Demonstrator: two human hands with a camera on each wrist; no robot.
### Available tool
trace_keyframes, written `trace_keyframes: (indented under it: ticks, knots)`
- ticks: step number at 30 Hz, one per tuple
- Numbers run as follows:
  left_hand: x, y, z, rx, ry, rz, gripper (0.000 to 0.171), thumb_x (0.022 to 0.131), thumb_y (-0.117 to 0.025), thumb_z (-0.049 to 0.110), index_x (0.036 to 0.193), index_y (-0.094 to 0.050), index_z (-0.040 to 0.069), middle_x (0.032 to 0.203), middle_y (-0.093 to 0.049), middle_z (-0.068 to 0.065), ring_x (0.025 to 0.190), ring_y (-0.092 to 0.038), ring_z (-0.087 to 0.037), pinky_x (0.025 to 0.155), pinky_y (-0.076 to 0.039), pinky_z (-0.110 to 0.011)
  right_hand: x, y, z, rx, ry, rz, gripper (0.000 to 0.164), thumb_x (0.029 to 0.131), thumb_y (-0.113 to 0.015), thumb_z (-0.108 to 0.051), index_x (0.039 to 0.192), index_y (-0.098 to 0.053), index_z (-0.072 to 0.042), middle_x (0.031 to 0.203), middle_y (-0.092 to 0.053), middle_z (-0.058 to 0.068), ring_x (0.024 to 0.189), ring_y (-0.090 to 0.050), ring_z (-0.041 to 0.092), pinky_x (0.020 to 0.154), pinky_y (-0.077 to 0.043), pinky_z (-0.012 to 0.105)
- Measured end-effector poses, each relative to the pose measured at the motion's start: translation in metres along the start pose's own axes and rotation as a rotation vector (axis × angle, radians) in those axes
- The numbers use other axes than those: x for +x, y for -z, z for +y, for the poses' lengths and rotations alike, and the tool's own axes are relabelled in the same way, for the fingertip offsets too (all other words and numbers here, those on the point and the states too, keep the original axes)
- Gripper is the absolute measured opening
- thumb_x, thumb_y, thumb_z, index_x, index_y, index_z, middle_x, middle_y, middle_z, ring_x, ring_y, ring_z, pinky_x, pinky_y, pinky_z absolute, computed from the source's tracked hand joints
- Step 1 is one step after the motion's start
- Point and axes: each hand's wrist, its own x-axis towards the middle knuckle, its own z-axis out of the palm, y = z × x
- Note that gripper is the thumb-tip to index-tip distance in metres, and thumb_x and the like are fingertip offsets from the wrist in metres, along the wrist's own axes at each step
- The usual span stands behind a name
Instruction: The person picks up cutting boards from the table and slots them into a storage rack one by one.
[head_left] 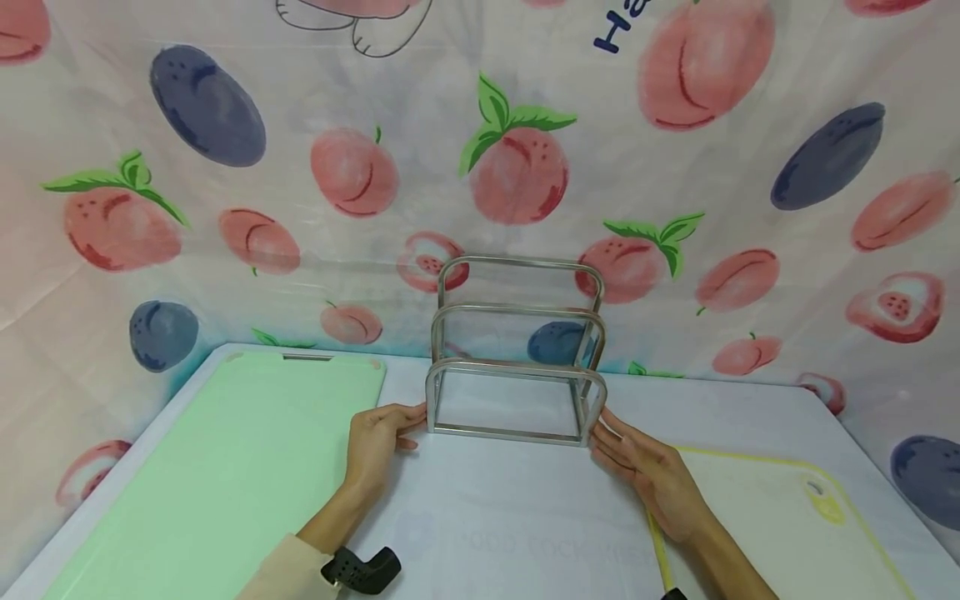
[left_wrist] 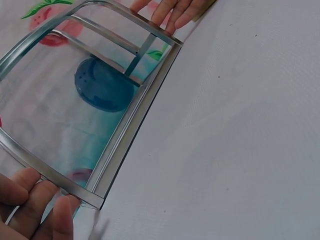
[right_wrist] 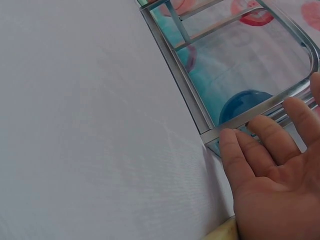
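Note:
A silver metal rack with three rounded upright loops stands on the white table near its back edge. My left hand touches the rack's left side with its fingertips, low near the front loop. On the opposite side my right hand has its fingers extended, touching the rack's lower right side. The left wrist view shows left fingers against the outer edge of the metal frame. In the right wrist view, right fingers lie along the frame near its bottom corner, palm facing the camera.
A light green cutting board lies flat on the left of the table. On the right lies a white cutting board with a yellow rim. Fruit-printed cloth hangs behind and at the sides.

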Motion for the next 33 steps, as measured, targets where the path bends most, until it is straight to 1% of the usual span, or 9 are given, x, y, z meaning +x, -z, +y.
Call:
trace_keyframes:
  ticks: [4, 10, 16, 21, 27, 33]
  knots:
    - [-0.0012, -0.0008, 0.0004, -0.007, -0.005, -0.002, 0.024, 0.084, -0.047, 0.003, 0.090, -0.071, 0.002, 0.087, -0.067, -0.010, 0.082, -0.064, -0.023, 0.052, -0.050, -0.031, 0.0000, 0.0007, -0.0004, -0.003, -0.007, 0.005, 0.040, 0.098, -0.021, -0.002, 0.136, -0.018, 0.010, 0.139, -0.016, 0.030, 0.125, -0.020, 0.040, 0.096, -0.027, 0.047]
    - [-0.0024, -0.0012, 0.0002, -0.016, -0.039, -0.023, 0.024, 0.084, -0.048, 0.004, 0.093, -0.069, -0.002, 0.092, -0.066, -0.012, 0.085, -0.063, -0.025, 0.054, -0.051, -0.031, -0.0002, 0.0020, -0.0001, 0.006, -0.032, 0.003, 0.041, 0.098, -0.021, -0.003, 0.137, -0.016, 0.008, 0.140, -0.014, 0.028, 0.126, -0.019, 0.038, 0.097, -0.026, 0.045]
    - [-0.0036, -0.0002, 0.0043, -0.031, -0.015, -0.036, 0.023, 0.085, -0.048, 0.004, 0.093, -0.069, 0.000, 0.093, -0.066, -0.011, 0.086, -0.063, -0.024, 0.055, -0.051, -0.032, -0.0004, 0.0036, 0.0007, 0.009, -0.051, 0.013, 0.041, 0.099, -0.021, -0.005, 0.137, -0.017, 0.008, 0.139, -0.017, 0.028, 0.126, -0.021, 0.038, 0.097, -0.028, 0.044]
    - [-0.0042, 0.0016, 0.0060, -0.027, -0.013, -0.045, 0.024, 0.085, -0.047, 0.002, 0.090, -0.070, 0.000, 0.093, -0.067, -0.010, 0.086, -0.063, -0.024, 0.055, -0.051, -0.032, -0.0005, 0.0055, 0.0026, 0.029, -0.028, 0.003, 0.040, 0.098, -0.019, -0.004, 0.135, -0.018, 0.012, 0.135, -0.021, 0.031, 0.123, -0.023, 0.041, 0.096, -0.028, 0.046]
    - [-0.0064, 0.0027, 0.0050, -0.001, -0.013, -0.057, 0.026, 0.084, -0.044, 0.000, 0.084, -0.070, -0.002, 0.091, -0.067, -0.009, 0.082, -0.064, -0.022, 0.052, -0.051, -0.032, -0.0017, 0.0074, 0.0023, 0.066, -0.022, 0.016, 0.039, 0.098, -0.019, -0.004, 0.134, -0.019, 0.013, 0.134, -0.023, 0.029, 0.124, -0.025, 0.039, 0.096, -0.029, 0.045]
    - [-0.0087, 0.0045, 0.0041, -0.003, -0.010, -0.047, 0.027, 0.083, -0.043, -0.001, 0.082, -0.070, -0.003, 0.090, -0.067, -0.009, 0.081, -0.064, -0.021, 0.050, -0.050, -0.032, -0.0015, 0.0065, 0.0040, 0.078, 0.003, -0.018, 0.038, 0.098, -0.018, -0.002, 0.132, -0.019, 0.016, 0.134, -0.023, 0.029, 0.123, -0.026, 0.038, 0.095, -0.030, 0.046]
